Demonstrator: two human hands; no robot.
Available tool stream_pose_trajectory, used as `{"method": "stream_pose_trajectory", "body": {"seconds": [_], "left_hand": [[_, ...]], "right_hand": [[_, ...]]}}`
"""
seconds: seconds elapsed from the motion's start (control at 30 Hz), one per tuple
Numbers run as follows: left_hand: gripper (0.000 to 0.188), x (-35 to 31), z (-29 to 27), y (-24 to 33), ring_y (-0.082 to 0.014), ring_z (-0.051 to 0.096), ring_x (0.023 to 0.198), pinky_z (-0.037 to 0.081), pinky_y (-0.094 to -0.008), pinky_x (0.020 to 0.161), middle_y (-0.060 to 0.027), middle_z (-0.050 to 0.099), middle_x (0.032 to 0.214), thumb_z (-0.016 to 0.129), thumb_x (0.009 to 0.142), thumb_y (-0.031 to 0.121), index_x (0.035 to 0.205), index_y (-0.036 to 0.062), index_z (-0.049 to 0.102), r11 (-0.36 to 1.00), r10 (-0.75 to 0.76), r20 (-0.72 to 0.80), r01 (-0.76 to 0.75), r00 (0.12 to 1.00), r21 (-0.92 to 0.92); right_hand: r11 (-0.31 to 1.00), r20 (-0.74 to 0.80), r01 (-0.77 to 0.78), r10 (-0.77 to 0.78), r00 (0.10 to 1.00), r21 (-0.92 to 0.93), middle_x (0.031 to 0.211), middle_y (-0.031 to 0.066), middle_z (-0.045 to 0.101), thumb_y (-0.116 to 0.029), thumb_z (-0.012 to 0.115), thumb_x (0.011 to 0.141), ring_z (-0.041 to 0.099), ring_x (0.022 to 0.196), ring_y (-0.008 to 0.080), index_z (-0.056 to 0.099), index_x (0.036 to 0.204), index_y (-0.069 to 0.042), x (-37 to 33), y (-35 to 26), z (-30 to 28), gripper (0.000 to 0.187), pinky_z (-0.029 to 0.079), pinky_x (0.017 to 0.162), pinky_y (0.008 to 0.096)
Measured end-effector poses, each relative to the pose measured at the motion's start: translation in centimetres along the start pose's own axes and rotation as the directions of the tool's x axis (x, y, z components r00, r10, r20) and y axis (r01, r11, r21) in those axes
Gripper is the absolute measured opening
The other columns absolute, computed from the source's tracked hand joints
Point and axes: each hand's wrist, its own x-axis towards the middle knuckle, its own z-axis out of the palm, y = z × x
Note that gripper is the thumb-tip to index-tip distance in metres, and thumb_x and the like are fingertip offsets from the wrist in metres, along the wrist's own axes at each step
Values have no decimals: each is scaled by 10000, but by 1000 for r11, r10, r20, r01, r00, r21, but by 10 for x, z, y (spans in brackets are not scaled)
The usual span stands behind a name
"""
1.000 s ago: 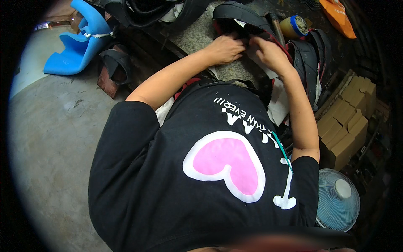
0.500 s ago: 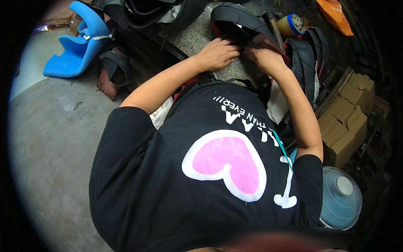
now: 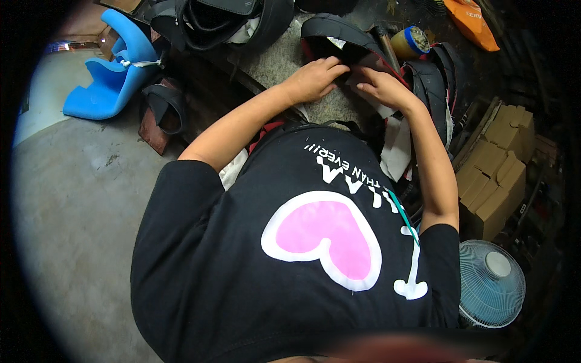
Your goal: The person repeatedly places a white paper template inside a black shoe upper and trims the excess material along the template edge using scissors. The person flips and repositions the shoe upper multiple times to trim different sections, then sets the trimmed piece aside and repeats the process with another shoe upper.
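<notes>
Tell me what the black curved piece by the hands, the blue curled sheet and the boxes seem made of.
Black curved piece: perhaps leather or coated fabric, low sheen, with seam-like lines and red edging.
Blue curled sheet: likely foam, smooth and matte, by its thick bends.
Boxes: apparently cardboard, matte brown, with folded flaps.

matt black leather-like piece (image 3: 348,30), rough stony slab (image 3: 272,65), smooth blue foam sheet (image 3: 104,97), matt cardboard boxes (image 3: 484,172)

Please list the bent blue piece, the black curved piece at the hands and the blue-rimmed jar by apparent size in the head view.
1. Bent blue piece
2. Black curved piece, its lower part partly hidden
3. Blue-rimmed jar, clearly smallest
</notes>
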Motion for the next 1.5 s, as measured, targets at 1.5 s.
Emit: {"method": "stream_pose_trajectory", "body": {"seconds": [1.5], "left_hand": [[455,1,-78,19,-265,554,748,490,-365,681,-91,503,844,708,584,-82,1014,33,618,986,146,-211,-158,967,-43]], "right_hand": [[254,-98,-52,542,835,966,1000,50,648,26,499,770,611,848,125,552,1257,4,-17,20,-37,490,474,815,233]]}}
